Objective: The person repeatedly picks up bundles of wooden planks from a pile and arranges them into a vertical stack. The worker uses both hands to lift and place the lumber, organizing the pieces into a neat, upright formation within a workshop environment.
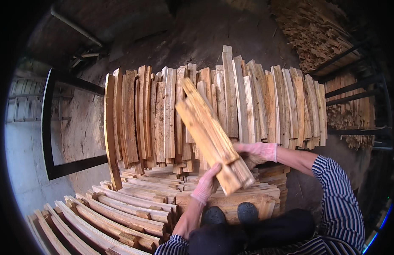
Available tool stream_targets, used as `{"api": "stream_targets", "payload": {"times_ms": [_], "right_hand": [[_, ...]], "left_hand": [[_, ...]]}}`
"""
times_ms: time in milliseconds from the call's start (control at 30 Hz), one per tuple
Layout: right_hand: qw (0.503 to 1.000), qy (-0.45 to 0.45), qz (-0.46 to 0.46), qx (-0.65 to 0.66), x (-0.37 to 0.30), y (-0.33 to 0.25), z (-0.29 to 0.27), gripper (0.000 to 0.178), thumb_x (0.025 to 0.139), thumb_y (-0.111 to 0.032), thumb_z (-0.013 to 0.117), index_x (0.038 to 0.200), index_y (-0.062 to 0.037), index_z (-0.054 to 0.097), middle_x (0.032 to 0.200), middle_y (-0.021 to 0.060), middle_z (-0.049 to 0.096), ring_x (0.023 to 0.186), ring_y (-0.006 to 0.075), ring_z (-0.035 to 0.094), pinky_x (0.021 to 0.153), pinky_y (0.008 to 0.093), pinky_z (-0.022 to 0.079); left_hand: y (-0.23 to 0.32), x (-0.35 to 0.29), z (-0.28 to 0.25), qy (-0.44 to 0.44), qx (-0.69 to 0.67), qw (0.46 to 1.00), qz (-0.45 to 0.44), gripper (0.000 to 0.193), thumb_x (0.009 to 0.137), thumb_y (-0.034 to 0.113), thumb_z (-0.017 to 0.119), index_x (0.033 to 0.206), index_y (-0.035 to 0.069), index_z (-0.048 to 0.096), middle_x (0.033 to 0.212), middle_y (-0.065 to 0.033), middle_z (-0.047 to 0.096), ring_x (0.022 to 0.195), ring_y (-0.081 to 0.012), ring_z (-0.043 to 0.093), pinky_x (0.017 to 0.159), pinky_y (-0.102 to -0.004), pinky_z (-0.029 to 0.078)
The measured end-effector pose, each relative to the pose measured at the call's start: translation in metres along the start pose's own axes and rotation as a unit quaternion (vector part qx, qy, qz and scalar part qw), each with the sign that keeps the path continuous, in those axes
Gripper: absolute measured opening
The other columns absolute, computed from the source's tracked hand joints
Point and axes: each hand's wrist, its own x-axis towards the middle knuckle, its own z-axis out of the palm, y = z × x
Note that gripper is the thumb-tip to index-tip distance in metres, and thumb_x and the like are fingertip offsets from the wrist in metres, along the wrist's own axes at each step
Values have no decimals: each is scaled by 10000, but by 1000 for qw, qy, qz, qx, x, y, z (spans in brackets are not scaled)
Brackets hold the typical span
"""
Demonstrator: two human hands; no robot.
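Observation:
Between my two gloved hands is a small bundle of wooden boards (205, 129), tilted from upper left to lower right and slightly blurred. My left hand (207, 183), in a pink-and-white glove, is closed on the bundle's near left edge. On the right side, my right hand (254, 152) grips the same boards near their lower end; its fingers are partly hidden behind the wood. Under and beyond the bundle lies a long row of stacked boards (171, 112), set side by side with uneven ends.
More boards (116, 212) lie in spaced rows at the lower left. Black metal frames (47, 127) stand at the left and right (354, 95) of the row. Heaps of wood pieces (309, 34) fill the far right. My shoes (247, 211) rest on wood below my hands.

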Motion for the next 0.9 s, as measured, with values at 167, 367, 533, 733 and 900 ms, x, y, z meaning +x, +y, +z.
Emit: {"api": "stream_targets", "payload": {"times_ms": [167, 367, 533, 733, 900], "right_hand": [[989, 29, -104, 103, 73, 45, 27, 1223, 680, -798, 719, 1534, -13, 332, 1528, 243, 421, 1437, 371, 372, 1185, 470, 339], [972, 105, -182, 105, 38, 8, 63, 1032, 774, -651, 772, 1486, 0, 406, 1379, 200, 570, 1246, 275, 575, 1023, 391, 509], [957, 120, -250, 82, -24, -31, 97, 957, 824, -541, 791, 1512, -34, 360, 1385, 163, 554, 1256, 239, 563, 995, 353, 523], [902, 167, -397, 36, -143, -50, 196, 935, 940, -535, 611, 1593, -47, 153, 1539, 288, 348, 1321, 307, 507, 1020, 409, 526], [704, -290, -152, 630, -232, -79, 215, 509, 1085, -256, 372, 1531, -15, 328, 1418, 225, 512, 1091, 218, 559, 861, 251, 531]], "left_hand": [[28, 37, -6, 231, 20, 973, 10, 1049, 721, 502, 879, 1431, -81, 373, 1248, -262, 601, 1103, -350, 638, 968, -448, 568], [65, 35, 24, 173, 147, 973, 35, 927, 774, 465, 859, 1374, -102, 439, 1196, -232, 634, 1027, -316, 667, 887, -417, 590], [96, -8, 76, 136, 139, 978, 70, 829, 821, 455, 823, 1370, -63, 482, 1170, -169, 656, 1024, -261, 665, 903, -365, 558], [134, -132, 171, 156, 215, 954, 138, 797, 805, 442, 820, 1356, -35, 497, 1109, -116, 657, 930, -184, 629, 848, -325, 529], [135, -271, 270, 20, 154, 964, 215, 809, 737, 309, 905, 1336, -10, 465, 1101, -98, 643, 941, -191, 639, 835, -335, 567]]}}
